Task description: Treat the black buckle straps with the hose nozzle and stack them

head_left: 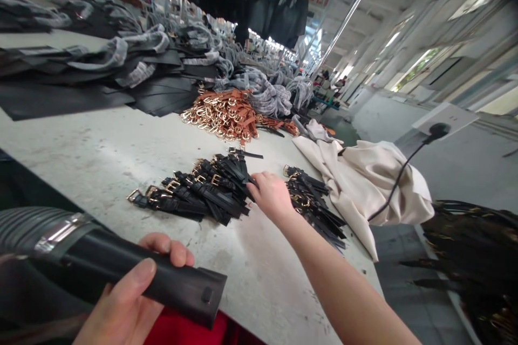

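Head view: the left hand [121, 302] is wrapped around a black nozzle [162, 275] at the near edge of a pale, scuffed worktable [89, 151]. The right hand [272, 194] rests on a pile of black buckled straps [198, 194] at mid-table, and I cannot tell whether its fingers grip one. Farther along the table lie brown straps [224, 113], black leather sheets [81, 91] and a cream cloth [364, 178], in a long factory hall.

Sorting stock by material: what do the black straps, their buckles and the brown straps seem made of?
Black straps: leather or imitation, semi-matte with faint sheen; which, I cannot tell. Buckles: apparently metal, polished gold tone, bright glints. Brown straps: tan, leather-like, smooth, with similar gold buckles.
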A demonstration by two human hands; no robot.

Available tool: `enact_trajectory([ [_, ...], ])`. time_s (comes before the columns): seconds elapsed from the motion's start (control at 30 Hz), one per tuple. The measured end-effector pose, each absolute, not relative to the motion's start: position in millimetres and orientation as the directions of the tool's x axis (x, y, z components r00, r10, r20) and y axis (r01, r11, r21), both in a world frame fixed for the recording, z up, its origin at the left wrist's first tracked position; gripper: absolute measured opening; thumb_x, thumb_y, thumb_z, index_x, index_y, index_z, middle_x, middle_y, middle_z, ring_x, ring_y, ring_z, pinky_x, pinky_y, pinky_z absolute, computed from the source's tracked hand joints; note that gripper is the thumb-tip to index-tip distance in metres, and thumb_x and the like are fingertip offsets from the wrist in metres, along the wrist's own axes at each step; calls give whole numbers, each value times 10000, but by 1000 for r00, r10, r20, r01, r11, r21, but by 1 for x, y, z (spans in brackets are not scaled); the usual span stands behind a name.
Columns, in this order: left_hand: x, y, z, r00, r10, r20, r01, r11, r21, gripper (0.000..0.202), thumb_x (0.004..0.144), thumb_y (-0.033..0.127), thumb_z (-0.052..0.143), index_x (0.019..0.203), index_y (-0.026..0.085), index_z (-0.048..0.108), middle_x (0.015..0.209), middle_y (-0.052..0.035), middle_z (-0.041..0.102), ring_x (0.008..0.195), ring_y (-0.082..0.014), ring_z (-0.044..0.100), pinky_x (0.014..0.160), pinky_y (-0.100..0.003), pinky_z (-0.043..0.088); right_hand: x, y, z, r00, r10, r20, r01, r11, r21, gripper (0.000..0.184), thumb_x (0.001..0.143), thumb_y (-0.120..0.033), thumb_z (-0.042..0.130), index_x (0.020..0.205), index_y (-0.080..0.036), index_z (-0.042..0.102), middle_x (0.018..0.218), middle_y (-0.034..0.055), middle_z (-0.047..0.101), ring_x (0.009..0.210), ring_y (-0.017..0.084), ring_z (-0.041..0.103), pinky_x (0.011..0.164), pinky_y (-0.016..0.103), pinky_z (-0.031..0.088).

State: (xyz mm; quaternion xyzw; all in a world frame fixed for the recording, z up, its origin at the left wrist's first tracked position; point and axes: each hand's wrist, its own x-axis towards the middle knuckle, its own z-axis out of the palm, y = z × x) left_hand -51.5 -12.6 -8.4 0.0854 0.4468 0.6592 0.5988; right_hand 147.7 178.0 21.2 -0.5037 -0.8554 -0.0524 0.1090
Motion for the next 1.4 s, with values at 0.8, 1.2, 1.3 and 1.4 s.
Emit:
enact_trajectory([
  [0.8, -50, -40, 15, -321, 874, -365, -744, 7, 669, 357, 525, 388, 867, 784, 279, 645, 723, 14, 609, 744, -209, 632, 702, -334, 602, 104, 175, 15, -178, 958, 227, 892, 254, -374, 124, 903, -236, 458, 904, -201, 577, 908, 72, 685, 846, 201, 632, 731, 318, 433],
  [1.2, -32, -20, 27, -320, 896, -309, -691, 3, 723, 369, 477, 334, 866, 731, 200, 635, 652, 10, 642, 693, -190, 635, 685, -328, 593, 272, -17, -23, -152, 987, -56, 891, 113, -441, 163, 879, -236, 440, 878, -209, 600, 759, 42, 663, 722, 214, 602, 691, 352, 436],
  [1.3, -25, -20, 29, -363, 895, -260, -642, -38, 766, 324, 494, 322, 843, 714, 192, 643, 637, 19, 643, 672, -176, 627, 696, -334, 585, 266, -28, -20, -208, 973, 95, 953, 224, -203, 192, 919, -251, 463, 927, -187, 645, 934, 113, 680, 865, 265, 597, 777, 407, 405],
  [1.4, -24, -22, 32, -364, 908, -208, -597, -56, 801, 265, 539, 323, 810, 702, 183, 655, 627, 13, 660, 658, -161, 632, 700, -317, 575, 251, -33, -21, -417, 888, 192, 869, 452, -202, 209, 933, -320, 515, 1048, -208, 649, 1104, 119, 654, 985, 268, 569, 841, 411, 391],
])
